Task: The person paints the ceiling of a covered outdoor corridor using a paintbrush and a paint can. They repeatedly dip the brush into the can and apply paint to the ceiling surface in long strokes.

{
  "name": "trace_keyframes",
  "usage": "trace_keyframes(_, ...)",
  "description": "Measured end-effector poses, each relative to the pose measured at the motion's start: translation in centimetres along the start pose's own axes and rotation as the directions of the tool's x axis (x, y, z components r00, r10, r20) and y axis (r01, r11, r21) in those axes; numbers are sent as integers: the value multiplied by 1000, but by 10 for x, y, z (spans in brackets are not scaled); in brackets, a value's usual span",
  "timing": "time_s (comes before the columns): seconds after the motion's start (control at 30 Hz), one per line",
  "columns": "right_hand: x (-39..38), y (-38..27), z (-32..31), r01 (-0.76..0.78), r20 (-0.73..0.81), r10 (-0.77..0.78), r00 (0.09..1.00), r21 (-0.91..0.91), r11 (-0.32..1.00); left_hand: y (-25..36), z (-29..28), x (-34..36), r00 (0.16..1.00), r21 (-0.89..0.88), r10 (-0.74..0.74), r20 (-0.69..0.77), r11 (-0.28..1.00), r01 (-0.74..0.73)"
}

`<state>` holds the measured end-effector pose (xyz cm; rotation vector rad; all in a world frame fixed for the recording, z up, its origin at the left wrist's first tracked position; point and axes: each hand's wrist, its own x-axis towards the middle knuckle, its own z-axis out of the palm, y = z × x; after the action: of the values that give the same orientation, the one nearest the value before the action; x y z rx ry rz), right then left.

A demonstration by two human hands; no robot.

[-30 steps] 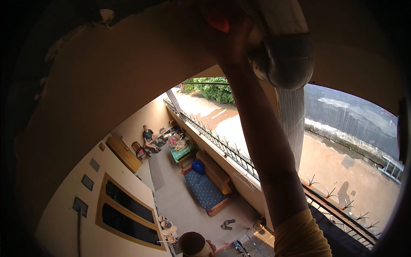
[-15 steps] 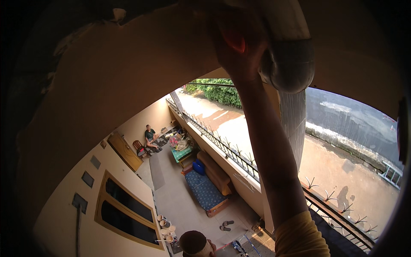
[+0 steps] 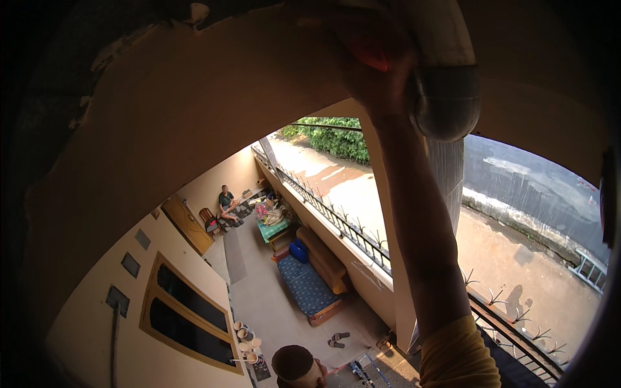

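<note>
At one o'clock, the right hand was clasped around a red object; beside the pipe elbow at two o'clock, careful, steady movement seemed advisable

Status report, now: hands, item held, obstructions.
Right hand raised, gripping shadowed red object, shape unclear. Left hand out of view. Rounded grey pipe elbow close beside right hand; contact unclear.

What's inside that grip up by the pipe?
The right grip holds a red object, partly showing. Its rest is covered or lost in shadow, so I can't tell what it is.
</note>
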<state>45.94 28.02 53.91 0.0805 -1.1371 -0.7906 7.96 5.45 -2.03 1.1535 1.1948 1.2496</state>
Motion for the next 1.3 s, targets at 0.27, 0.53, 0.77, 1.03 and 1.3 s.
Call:
trace_keyframes(0.27, -3, 3, -4, -24, -73, 30, 997, 86, 996, 12, 6, -6, 999, -63, -24, 24, 998, 26)
trace_keyframes(0.53, -12, -11, 2, -262, 30, 269, 963, 358, 896, -10, -4, 0, 999, 52, 25, 26, 998, -26)
trace_keyframes(0.77, 8, 3, 1, 84, -41, -83, 996, 24, 996, -22, -11, 6, 999, 62, 35, 27, 997, -36)
trace_keyframes(1.03, -12, 1, 0, -102, -92, 103, 990, 11, 995, -19, -10, 3, 999, 54, 19, 27, 998, -21)
trace_keyframes(1.3, -6, 18, 5, -47, -17, 48, 999, 52, 998, -6, -4, 2, 999, 75, 34, 31, 997, -36)
